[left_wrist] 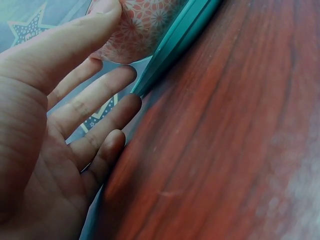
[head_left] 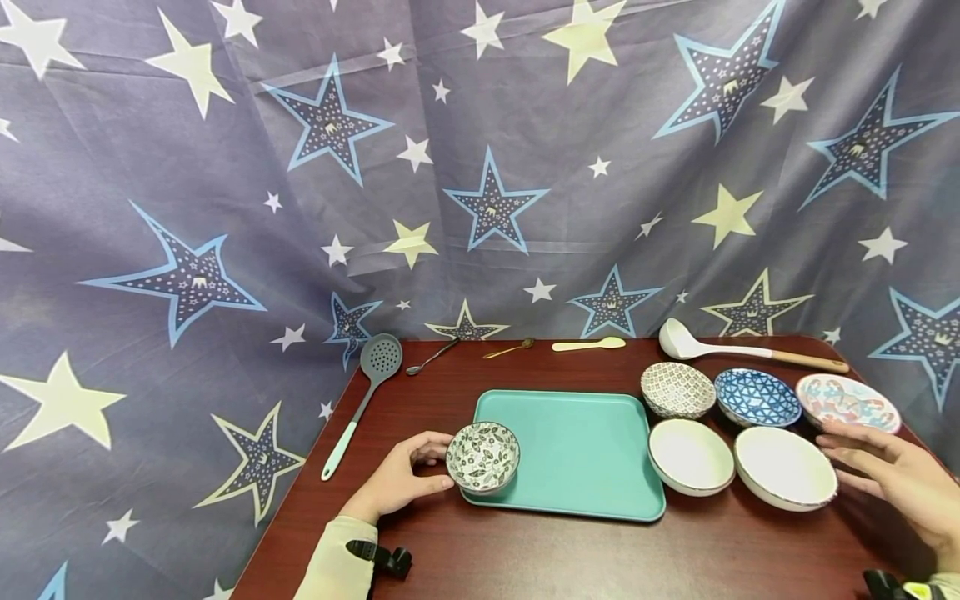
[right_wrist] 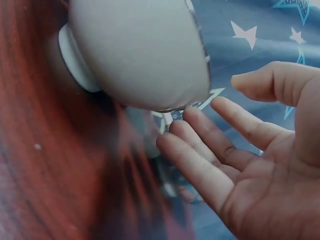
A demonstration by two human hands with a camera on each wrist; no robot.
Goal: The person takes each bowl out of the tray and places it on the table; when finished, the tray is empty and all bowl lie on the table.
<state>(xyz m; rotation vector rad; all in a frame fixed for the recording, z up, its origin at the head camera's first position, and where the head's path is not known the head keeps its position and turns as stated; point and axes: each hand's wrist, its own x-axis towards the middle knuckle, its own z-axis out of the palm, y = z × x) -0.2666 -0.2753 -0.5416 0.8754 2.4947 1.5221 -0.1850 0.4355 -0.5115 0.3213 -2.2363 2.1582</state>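
Note:
A small bowl with a dark leaf pattern inside sits over the left edge of the teal tray; its outside looks reddish with flowers in the left wrist view. My left hand is at the bowl's left side, thumb and fingers spread around it. In the left wrist view the thumb overlaps the bowl and the other fingers extend loosely. My right hand is beside a cream bowl, fingers extended and holding nothing. The right wrist view shows the fingertips near that bowl's rim; contact is unclear.
Right of the tray stand another cream bowl, a brown-patterned bowl, a blue bowl and a pink-and-blue patterned dish. Behind lie a ladle and several small spoons. A grey skimmer lies left, near the star-patterned curtain.

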